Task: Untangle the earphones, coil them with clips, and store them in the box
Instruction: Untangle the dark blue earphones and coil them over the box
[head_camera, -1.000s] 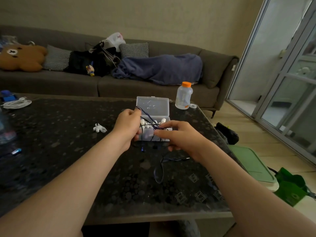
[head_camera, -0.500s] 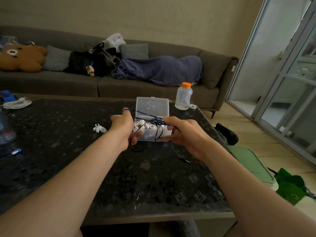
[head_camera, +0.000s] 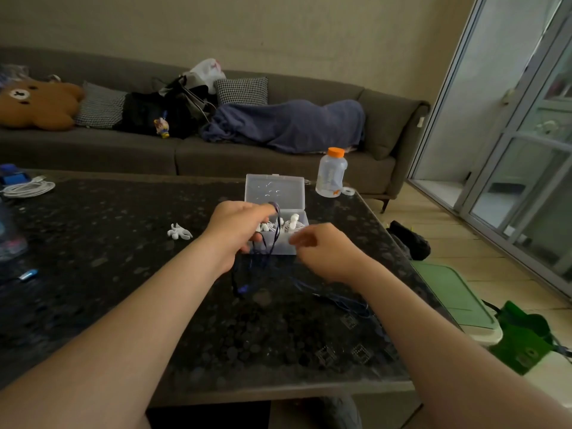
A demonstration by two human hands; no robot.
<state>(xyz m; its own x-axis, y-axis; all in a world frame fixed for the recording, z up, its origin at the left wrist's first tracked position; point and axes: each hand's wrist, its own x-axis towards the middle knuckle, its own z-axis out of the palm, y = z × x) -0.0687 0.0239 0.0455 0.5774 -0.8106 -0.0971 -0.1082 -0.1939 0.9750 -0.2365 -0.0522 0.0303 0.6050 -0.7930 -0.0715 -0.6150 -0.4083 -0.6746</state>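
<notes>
A clear plastic box (head_camera: 288, 247) stands open on the dark table (head_camera: 123, 274), its lid (head_camera: 274, 190) upright. White earphones (head_camera: 291, 225) lie inside. My left hand (head_camera: 236, 227) holds a dark blue earphone cable (head_camera: 277, 212) looped over its fingers in front of the box. The cable hangs down to the table, and more of it trails under my right wrist. My right hand (head_camera: 323, 250) is blurred just right of the loop, fingers curled; I cannot tell if it pinches the cable. A white clip (head_camera: 179, 233) lies left of my hands.
A bottle with an orange cap (head_camera: 331, 173) and a small tape roll (head_camera: 348, 191) stand behind the box. A coiled white cable (head_camera: 28, 188) lies at the far left. A green-lidded bin (head_camera: 448, 292) sits off the table's right edge. A sofa runs along the back.
My left hand has lifted the cable loop higher in front of the box. My right hand has dropped away from the bundle toward me, and cable now trails on the table.
</notes>
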